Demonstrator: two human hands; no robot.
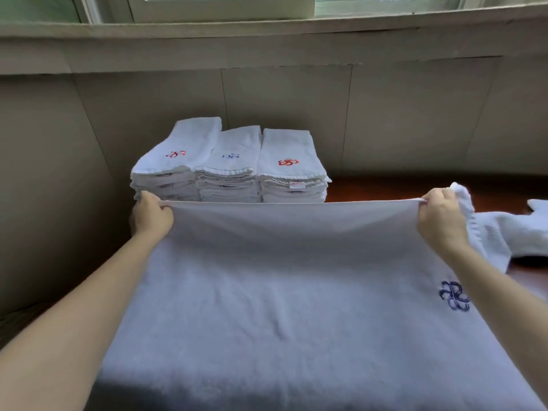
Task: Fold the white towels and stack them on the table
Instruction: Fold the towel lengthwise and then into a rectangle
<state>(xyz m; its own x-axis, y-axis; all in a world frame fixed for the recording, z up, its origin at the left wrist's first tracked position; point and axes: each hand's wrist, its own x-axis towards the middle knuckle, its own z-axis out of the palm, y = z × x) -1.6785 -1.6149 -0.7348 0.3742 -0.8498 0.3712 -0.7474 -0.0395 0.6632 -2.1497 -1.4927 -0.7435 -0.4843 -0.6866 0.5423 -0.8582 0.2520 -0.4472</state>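
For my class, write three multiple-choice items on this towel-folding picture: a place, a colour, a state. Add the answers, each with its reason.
1. Where do the folded stacks stand?
A. on the windowsill
B. on the table, beyond the held towel
C. on the floor

2. What colour is the held towel's emblem?
A. red
B. green
C. dark blue

3. What do the left hand and right hand do?
A. rest flat
B. each grips the towel's far edge
C. lift a stack

Answers: 1 B, they stand past the towel's far edge; 2 C, the emblem is navy; 3 B, both curl over the taut edge.
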